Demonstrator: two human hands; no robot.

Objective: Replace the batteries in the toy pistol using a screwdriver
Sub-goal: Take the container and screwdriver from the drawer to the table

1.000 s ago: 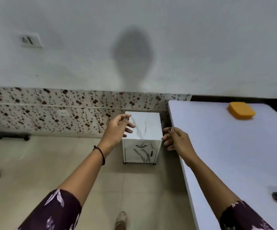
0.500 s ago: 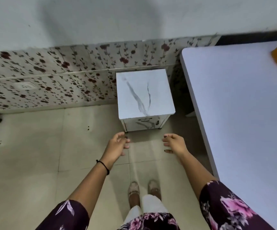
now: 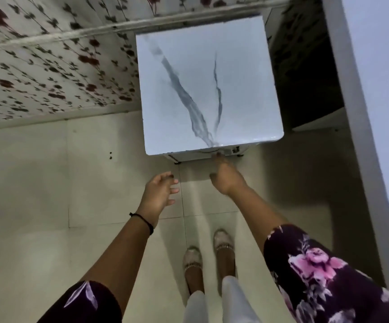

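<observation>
Prob. fetching tools: right hand was at cabinet drawer front, grip impossible to tell; left hand fingers were apart, empty. Next: pull drawer.

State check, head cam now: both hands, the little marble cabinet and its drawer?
left hand: open, fingers relaxed, holding nothing, in the air short of the cabinet.
right hand: stretched forward, fingertips at the drawer front under the top's edge; grip hidden.
marble cabinet: upright on the floor, beside the table.
drawer front: looks pushed in, only a sliver visible.
</observation>
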